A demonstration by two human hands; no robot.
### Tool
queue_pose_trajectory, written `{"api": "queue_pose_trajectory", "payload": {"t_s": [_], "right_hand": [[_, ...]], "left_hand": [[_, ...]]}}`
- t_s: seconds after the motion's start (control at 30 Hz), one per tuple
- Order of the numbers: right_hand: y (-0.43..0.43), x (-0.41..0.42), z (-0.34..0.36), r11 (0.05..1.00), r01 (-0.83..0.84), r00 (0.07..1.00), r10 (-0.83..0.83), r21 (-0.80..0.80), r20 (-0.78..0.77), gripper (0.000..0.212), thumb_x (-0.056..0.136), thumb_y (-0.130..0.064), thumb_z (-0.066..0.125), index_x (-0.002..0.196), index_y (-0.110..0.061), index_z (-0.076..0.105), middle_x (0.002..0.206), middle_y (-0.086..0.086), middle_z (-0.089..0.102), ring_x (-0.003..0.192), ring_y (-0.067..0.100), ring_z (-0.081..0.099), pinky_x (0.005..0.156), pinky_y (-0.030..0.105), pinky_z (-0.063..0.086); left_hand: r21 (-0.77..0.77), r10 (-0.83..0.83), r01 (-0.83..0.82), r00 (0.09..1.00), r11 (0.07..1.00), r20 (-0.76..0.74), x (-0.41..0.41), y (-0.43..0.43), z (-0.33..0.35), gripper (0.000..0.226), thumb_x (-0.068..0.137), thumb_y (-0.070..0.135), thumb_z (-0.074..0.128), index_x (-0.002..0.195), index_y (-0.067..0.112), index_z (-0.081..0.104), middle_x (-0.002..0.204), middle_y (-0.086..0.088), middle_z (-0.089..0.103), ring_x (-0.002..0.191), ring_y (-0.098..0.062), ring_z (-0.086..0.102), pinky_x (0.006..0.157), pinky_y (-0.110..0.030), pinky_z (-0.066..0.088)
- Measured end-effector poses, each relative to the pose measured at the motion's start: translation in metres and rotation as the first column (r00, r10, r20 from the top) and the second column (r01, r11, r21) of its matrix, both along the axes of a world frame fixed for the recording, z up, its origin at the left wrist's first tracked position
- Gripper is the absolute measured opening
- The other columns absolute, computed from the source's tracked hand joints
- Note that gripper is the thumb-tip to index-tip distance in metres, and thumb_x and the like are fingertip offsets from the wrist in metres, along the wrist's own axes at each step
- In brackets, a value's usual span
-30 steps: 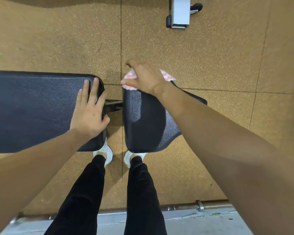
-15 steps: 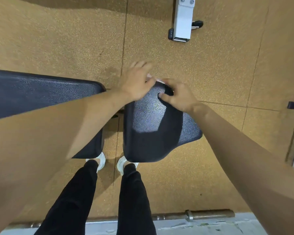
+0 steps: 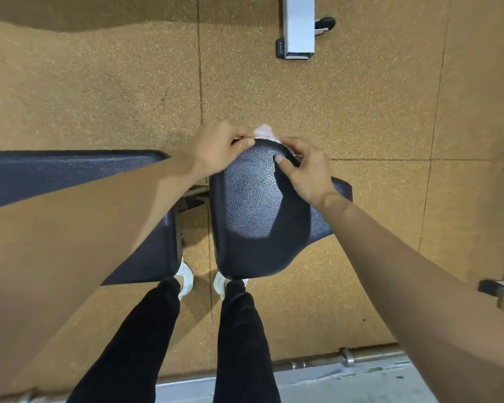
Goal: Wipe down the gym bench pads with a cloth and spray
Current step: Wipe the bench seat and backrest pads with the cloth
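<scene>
In the head view, the person is standing over the bench and looking straight down, with the long back pad (image 3: 70, 175) lying toward 9 o'clock and the shorter seat pad (image 3: 250, 210) sitting just right of centre. Both hands are meeting at the seat pad's far rim, at its 12 o'clock edge. The left hand (image 3: 218, 146) is curling its fingers over that rim and appears to be pinching the pink-and-white cloth (image 3: 264, 131), which is bunching up just beyond the edge. The right hand (image 3: 306, 170) is pressing its thumb on the pad's top while its other fingers are curling over the rim onto the cloth; how firmly they are gripping cannot be told. No spray bottle is showing. A white frame post (image 3: 298, 27) is standing on the floor toward 12 o'clock. The step in hand looks to be wiping the seat pad's far edge. The next move probably calls for drawing the cloth along the rim toward 3 o'clock, pressing evenly.
</scene>
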State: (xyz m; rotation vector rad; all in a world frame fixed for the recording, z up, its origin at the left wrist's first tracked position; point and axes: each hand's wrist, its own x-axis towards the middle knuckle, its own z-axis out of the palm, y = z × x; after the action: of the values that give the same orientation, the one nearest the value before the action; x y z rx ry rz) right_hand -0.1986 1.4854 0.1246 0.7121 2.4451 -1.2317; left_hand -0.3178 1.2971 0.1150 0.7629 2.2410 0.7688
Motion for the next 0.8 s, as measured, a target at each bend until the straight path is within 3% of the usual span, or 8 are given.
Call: {"api": "queue_pose_trajectory", "payload": {"t_s": [0.07, 0.2, 0.27, 0.33, 0.47, 0.6, 0.7, 0.8], "right_hand": [[-0.001, -0.004, 0.001, 0.999, -0.023, 1.000, 0.023, 0.040, -0.003, 0.043, 0.094, -0.017, 0.068, 0.137, -0.016, 0.062, 0.123, 0.000, 0.061, 0.113, 0.008, 0.056, 0.105, 0.012, 0.035], [-0.002, -0.016, -0.004, 0.993, -0.066, 0.997, 0.063, 0.098, 0.037, 0.035, 0.098, -0.022, 0.065, 0.132, -0.014, 0.066, 0.109, 0.000, 0.054, 0.105, 0.016, 0.057, 0.104, 0.025, 0.041], [0.000, -0.023, -0.004, 0.995, -0.051, 0.998, 0.048, 0.088, 0.042, 0.027, 0.097, -0.020, 0.065, 0.122, -0.011, 0.071, 0.104, 0.001, 0.053, 0.097, 0.016, 0.056, 0.097, 0.024, 0.043], [0.003, -0.028, -0.003, 0.997, -0.029, 0.999, 0.028, 0.076, 0.021, 0.016, 0.097, -0.014, 0.065, 0.109, -0.008, 0.074, 0.100, 0.000, 0.056, 0.088, 0.012, 0.054, 0.086, 0.015, 0.043], [0.007, -0.033, -0.004, 0.992, -0.052, 0.999, 0.051, 0.117, 0.009, 0.009, 0.097, -0.010, 0.062, 0.093, -0.013, 0.069, 0.093, -0.008, 0.057, 0.081, 0.007, 0.052, 0.073, 0.002, 0.037], [0.010, -0.021, -0.004, 0.988, -0.087, 0.993, 0.096, 0.124, -0.063, 0.008, 0.097, -0.008, 0.060, 0.093, -0.009, 0.068, 0.098, -0.003, 0.056, 0.088, 0.012, 0.053, 0.079, 0.011, 0.035], [0.012, -0.002, -0.001, 0.990, -0.117, 0.986, 0.126, 0.079, -0.110, 0.008, 0.096, -0.008, 0.061, 0.096, -0.010, 0.068, 0.108, 0.000, 0.067, 0.097, 0.015, 0.061, 0.087, 0.014, 0.041], [0.015, 0.012, 0.000, 0.985, -0.147, 0.981, 0.157, 0.087, -0.118, 0.009, 0.097, -0.011, 0.062, 0.101, -0.013, 0.070, 0.128, -0.002, 0.068, 0.113, 0.008, 0.060, 0.099, 0.019, 0.041]], "left_hand": [[-0.004, 0.050, -0.050, 0.996, 0.999, -0.071, 0.002, -0.001, 0.000, 0.021, 0.100, 0.021, 0.063, 0.113, 0.015, 0.078, 0.110, -0.005, 0.078, 0.103, -0.027, 0.071, 0.093, -0.034, 0.051], [-0.048, 0.096, -0.099, 0.994, 0.994, -0.057, -0.003, -0.002, 0.010, 0.021, 0.098, 0.018, 0.066, 0.116, 0.012, 0.076, 0.113, -0.006, 0.077, 0.105, -0.023, 0.070, 0.089, -0.020, 0.042], [-0.132, 0.080, -0.075, 0.996, 0.988, 0.034, -0.011, -0.001, 0.013, 0.030, 0.099, 0.027, 0.066, 0.126, 0.013, 0.071, 0.126, -0.007, 0.072, 0.118, -0.025, 0.065, 0.103, -0.028, 0.044], [-0.219, 0.068, -0.044, 0.992, 0.975, 0.106, -0.019, 0.002, 0.015, 0.028, 0.099, 0.032, 0.066, 0.121, 0.016, 0.074, 0.131, -0.005, 0.069, 0.123, -0.026, 0.062, 0.109, -0.038, 0.045], [-0.250, 0.161, -0.119, 0.975, 0.961, 0.154, -0.026, 0.004, 0.011, 0.018, 0.100, 0.023, 0.065, 0.111, 0.013, 0.075, 0.117, -0.003, 0.072, 0.105, -0.018, 0.065, 0.088, -0.023, 0.047], [-0.175, 0.047, -0.035, 0.997, 0.984, 0.065, -0.012, -0.009, 0.018, 0.013, 0.099, 0.021, 0.066, 0.107, 0.013, 0.073, 0.103, -0.002, 0.065, 0.096, -0.021, 0.060, 0.084, -0.024, 0.042], [-0.102, -0.125, 0.127, 0.992, 0.987, 0.030, 0.016, -0.023, 0.027, 0.011, 0.097, 0.020, 0.069, 0.103, 0.015, 0.076, 0.094, -0.001, 0.069, 0.096, -0.023, 0.059, 0.083, -0.035, 0.047], [-0.140, -0.155, 0.162, 0.986, 0.977, 0.055, 0.032, -0.021, 0.037, 0.016, 0.095, 0.040, 0.067, 0.091, 0.028, 0.077, 0.082, 0.010, 0.073, 0.084, -0.014, 0.064, 0.077, -0.034, 0.052]]}}
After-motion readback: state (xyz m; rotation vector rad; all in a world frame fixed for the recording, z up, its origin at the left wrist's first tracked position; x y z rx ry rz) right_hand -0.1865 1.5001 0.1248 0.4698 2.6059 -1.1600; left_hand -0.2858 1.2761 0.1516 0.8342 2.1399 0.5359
